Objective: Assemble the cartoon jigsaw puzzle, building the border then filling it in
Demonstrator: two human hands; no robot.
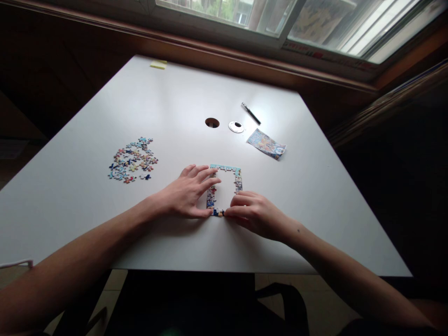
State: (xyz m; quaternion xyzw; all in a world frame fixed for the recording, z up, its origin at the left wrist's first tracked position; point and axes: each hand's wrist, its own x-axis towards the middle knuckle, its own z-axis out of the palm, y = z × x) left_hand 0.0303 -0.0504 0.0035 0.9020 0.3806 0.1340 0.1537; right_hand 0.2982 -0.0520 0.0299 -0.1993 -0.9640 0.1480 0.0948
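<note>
A small rectangular border of joined jigsaw pieces [226, 167] lies on the white table, with bare tabletop inside it. My left hand [185, 193] rests open over its left side, fingers spread and the thumb at the lower left corner. At the bottom edge, my right hand [257, 212] is closed, thumb and index finger pinching a jigsaw piece by the dark blue pieces [219, 213]. That hand covers the lower right corner. To the left, a loose pile of jigsaw pieces [133, 161] is spread out, apart from both hands.
Beyond the border lie a creased printed picture sheet [267, 143] and a black pen [251, 113]. A round cable hole [212, 123] opens in the white table [182, 107] beside a metallic ring cover [236, 127]. Yellow sticky notes [158, 64] sit at the far edge, below a window.
</note>
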